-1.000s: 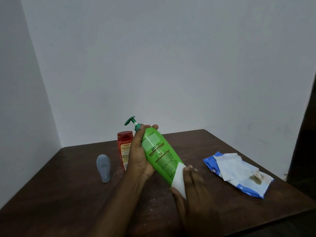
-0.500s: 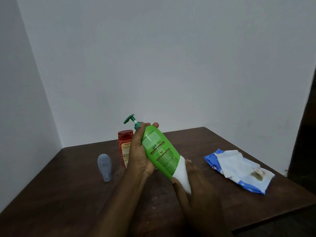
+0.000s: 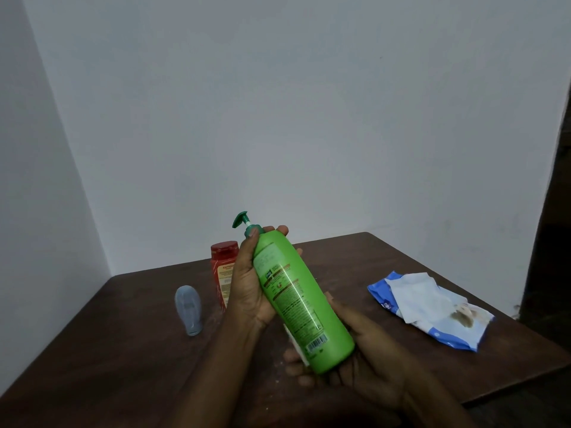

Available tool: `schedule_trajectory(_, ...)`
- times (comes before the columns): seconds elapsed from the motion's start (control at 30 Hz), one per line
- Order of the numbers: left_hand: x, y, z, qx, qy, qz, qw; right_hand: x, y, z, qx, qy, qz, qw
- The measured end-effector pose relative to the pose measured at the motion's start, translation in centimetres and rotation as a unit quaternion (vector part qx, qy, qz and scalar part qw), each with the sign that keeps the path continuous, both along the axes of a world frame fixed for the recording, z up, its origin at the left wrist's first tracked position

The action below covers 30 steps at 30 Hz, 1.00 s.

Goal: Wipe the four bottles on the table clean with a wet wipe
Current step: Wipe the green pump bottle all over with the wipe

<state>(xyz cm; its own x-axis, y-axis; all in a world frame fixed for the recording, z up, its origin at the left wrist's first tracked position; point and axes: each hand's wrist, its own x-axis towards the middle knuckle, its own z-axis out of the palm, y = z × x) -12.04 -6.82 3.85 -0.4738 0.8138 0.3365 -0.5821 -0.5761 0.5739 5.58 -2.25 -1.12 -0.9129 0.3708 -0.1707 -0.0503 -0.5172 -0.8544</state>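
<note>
Both hands are on the green pump bottle (image 3: pixel 296 298), which is held tilted above the near middle of the table, pump toward the wall. Since half a second ago the right hand (image 3: pixel 364 359) has gone from lying over the bottle's lower body to cupping its base from beneath, fingers curled up round it. The label and barcode now show whole. The white wet wipe (image 3: pixel 298 347), which then covered the lower body, now peeks out only as a strip between palm and base. The left hand (image 3: pixel 247 288) still grips the shoulder below the pump, fingers wrapped round.

Three bottles are in view: the green one, one red bottle (image 3: pixel 222 270) standing behind the left hand, and one small grey-blue bottle (image 3: pixel 188 305) standing further left. One blue wipe packet (image 3: pixel 448 332) lies to the right, with one stained sheet (image 3: pixel 417 295) on it.

The table (image 3: pixel 123 350) is dark brown wood, set in a corner of plain pale walls (image 3: pixel 309 118).
</note>
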Motion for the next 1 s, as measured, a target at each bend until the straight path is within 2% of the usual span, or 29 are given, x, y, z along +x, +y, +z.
schedule_trajectory(0.1,0.0,0.1,-0.1,0.007,-0.009,-0.015,1.000,-0.6,-0.8,-0.4,-0.036,-0.001,0.101,0.994)
schedule_trajectory(0.2,0.0,0.0,-0.2,0.009,-0.013,-0.015,1.000,-0.5,-0.9,-1.0,-0.048,0.030,0.113,0.992)
schedule_trajectory(0.33,-0.3,-0.2,0.2,0.002,-0.014,0.012,1.000,-0.2,-0.3,-2.0,-0.052,0.071,0.027,0.996)
schedule_trajectory(0.47,-0.6,-0.2,0.5,0.001,-0.010,0.038,0.999,-0.4,-0.1,-3.3,-0.133,0.114,-0.059,0.983)
schedule_trajectory(0.6,-1.1,-0.2,0.6,0.001,-0.003,0.083,0.997,0.3,-1.1,-3.9,-0.173,0.139,-0.103,0.970)
schedule_trajectory(0.7,-0.9,-0.4,0.9,-0.006,0.009,0.102,0.995,1.0,-1.6,-4.3,-0.185,0.163,-0.087,0.965)
schedule_trajectory(0.8,-0.2,-0.6,0.9,-0.011,0.057,0.130,0.990,1.1,-2.6,-3.5,-0.157,0.112,-0.095,0.977)
schedule_trajectory(0.9,0.4,-0.6,0.6,-0.003,0.120,0.174,0.977,1.0,-1.8,-2.6,-0.208,0.043,-0.142,0.967)
schedule_trajectory(1.0,0.7,-0.7,0.6,0.002,0.135,0.190,0.972,1.6,-0.7,-1.8,-0.243,0.022,-0.162,0.956)
